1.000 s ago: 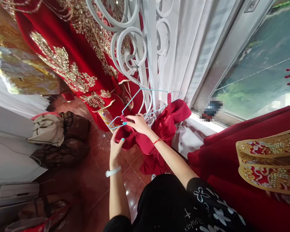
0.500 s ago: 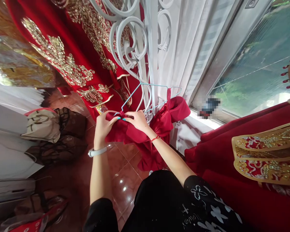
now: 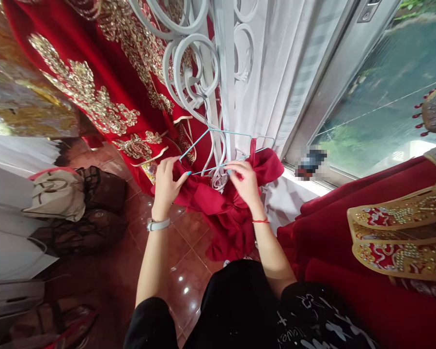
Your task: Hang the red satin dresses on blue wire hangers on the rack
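A red dress (image 3: pixel 221 206) with a ruffled top hangs from a thin light-blue wire hanger (image 3: pixel 194 145). My left hand (image 3: pixel 168 186) is at the hanger's left end, its fingers curled over the dress's upper edge and its thumb lying along the cloth. What is under those fingers is hidden. My right hand (image 3: pixel 245 183) is beside the middle of the hanger's lower bar, just above the bunched cloth, with fingers loosely bent and thumb a little apart. To its right, a red strap (image 3: pixel 253 151) loops over the hanger's right side.
The hanger hooks onto a white scrolled metal rack (image 3: pixel 229 87). Red garments with gold beading (image 3: pixel 83 82) hang at left, and another red gown (image 3: pixel 327 213) at right. Bags (image 3: pixel 58 191) stand on the tiled floor (image 3: pixel 189 271). A window (image 3: pixel 381 106) is at upper right.
My right hand has left my left hand's side and moved right along the hanger. My left hand has shifted slightly, its thumb now spread over the dress.
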A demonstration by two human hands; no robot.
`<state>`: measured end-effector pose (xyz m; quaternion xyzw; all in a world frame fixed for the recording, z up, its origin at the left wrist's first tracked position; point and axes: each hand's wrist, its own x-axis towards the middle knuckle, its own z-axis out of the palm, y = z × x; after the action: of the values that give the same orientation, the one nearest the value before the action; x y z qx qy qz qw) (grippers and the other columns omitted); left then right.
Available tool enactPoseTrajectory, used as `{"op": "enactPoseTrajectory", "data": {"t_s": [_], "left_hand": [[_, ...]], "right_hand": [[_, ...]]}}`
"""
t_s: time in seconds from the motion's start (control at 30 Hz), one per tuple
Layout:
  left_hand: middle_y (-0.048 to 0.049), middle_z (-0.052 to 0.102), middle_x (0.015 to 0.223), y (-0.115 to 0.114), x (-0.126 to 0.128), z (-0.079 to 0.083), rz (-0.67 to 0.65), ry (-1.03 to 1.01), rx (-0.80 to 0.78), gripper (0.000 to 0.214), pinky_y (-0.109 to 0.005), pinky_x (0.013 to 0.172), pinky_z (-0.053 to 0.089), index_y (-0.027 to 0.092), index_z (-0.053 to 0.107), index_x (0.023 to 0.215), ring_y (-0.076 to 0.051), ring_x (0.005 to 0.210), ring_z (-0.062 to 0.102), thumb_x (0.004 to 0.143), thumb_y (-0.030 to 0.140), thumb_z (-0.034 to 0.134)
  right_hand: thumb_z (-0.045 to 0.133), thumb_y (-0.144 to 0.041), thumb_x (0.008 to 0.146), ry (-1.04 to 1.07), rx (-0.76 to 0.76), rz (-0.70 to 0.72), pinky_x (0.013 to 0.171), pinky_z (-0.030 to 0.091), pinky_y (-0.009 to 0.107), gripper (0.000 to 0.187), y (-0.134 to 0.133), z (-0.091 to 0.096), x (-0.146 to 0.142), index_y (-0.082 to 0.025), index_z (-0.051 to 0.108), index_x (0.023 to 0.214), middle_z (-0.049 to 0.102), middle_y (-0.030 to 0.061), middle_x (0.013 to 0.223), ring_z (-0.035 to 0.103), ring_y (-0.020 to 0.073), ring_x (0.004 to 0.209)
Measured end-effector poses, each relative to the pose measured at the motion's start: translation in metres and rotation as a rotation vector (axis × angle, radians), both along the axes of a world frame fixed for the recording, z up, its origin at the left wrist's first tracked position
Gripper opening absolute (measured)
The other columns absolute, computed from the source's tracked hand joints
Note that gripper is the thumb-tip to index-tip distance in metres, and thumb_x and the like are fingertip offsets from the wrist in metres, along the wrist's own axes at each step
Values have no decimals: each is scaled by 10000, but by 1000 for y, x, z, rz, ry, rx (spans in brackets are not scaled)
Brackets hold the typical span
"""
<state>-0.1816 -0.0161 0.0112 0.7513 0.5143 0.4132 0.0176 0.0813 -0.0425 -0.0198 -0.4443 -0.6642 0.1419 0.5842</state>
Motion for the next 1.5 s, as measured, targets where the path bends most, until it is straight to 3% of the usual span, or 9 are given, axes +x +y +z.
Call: {"op": "enactPoseTrajectory", "data": {"t_s": [0.1,0.17,0.37,0.53,0.77,0.97,1.23,1.4,1.5], "left_hand": [[-146,593,1336,-3,19,-7,46,-56,143,403,-499,1162,390,205,624,1287,-319,1300,532,898,306,649],[-130,624,1284,-2,44,-9,-35,-23,142,350,-496,1149,409,222,647,1262,-304,1269,554,917,232,594],[-153,599,1459,15,137,-8,-434,248,-88,511,-438,1139,433,181,515,1473,-280,1349,559,969,259,556],[-133,672,1397,16,176,-7,-331,316,-218,503,-417,1062,434,226,515,1495,-284,1247,649,1016,374,548],[-122,677,1396,20,189,6,-276,190,-283,426,-454,1083,411,217,625,1376,-314,1295,608,968,339,653],[-129,764,1178,27,195,-2,-332,105,-337,316,-367,954,511,170,676,1279,-262,1094,709,980,263,631],[-94,779,1144,20,189,-8,-282,119,-361,301,-353,911,519,204,685,1264,-269,1080,720,984,303,634],[-105,775,1163,16,185,-4,-253,148,-393,317,-361,935,515,190,688,1273,-283,1116,715,980,300,640],[-102,778,1144,13,183,-2,-254,170,-398,307,-355,920,519,200,708,1242,-284,1103,719,964,323,664]], "right_hand": [[568,-192,858,193,-47,-444,913,544,383,218,-3,-18,57,-221,706,1025,708,73,1050,653,213,976],[638,-256,814,255,-132,-599,823,538,341,256,-2,-29,81,-211,654,1066,666,50,982,623,189,866],[665,-281,761,96,-182,-613,776,505,305,286,-1,-46,91,-225,599,1034,608,29,980,564,171,852],[660,-355,795,173,-184,-638,874,529,356,332,1,-55,104,-232,617,1100,644,71,1086,599,201,977],[626,-456,890,181,-270,-144,982,540,398,488,-7,-65,138,-273,625,1343,631,127,1375,631,237,1177],[643,-375,891,17,-207,-178,1163,420,486,404,-17,-49,142,-312,657,1290,614,83,1337,580,250,1281],[605,-284,880,13,-195,-69,999,521,437,208,-21,-25,136,-263,709,1058,713,77,1109,659,259,1090],[536,-244,848,44,-215,-160,965,522,430,158,-24,-16,150,-233,681,910,729,69,1008,680,250,989],[507,-227,860,-2,-147,-170,959,524,409,183,-20,4,153,-235,688,884,741,60,973,691,244,972]]}}
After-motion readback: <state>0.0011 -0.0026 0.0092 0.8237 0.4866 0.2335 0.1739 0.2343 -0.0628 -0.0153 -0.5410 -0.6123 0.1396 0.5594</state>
